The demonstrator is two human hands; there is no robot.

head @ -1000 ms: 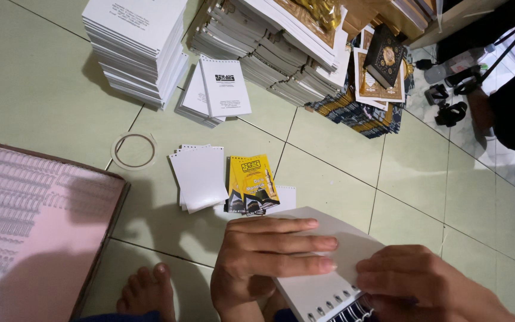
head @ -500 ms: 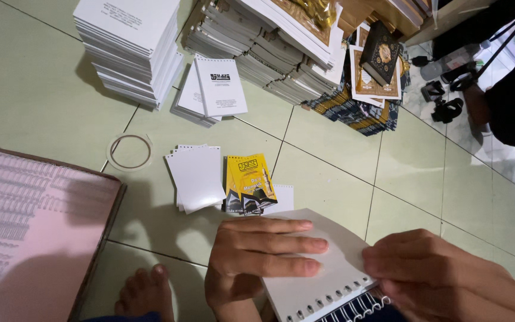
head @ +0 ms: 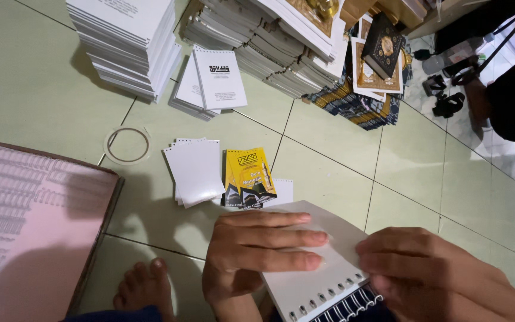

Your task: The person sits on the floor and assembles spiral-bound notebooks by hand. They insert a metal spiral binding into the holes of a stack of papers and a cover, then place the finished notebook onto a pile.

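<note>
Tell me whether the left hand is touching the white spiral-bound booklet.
Touching. The head view shows the left hand lying flat on the booklet, its fingers pressed across the white cover with no gap.

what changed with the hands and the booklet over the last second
The white spiral-bound booklet has tilted, so more of its punched edge and wire coil now shows. The left hand still lies flat on its cover; the right hand has slid up along the coil edge. The yellow booklet, the white punched sheets and the tape ring on the floor have stayed put.
</note>
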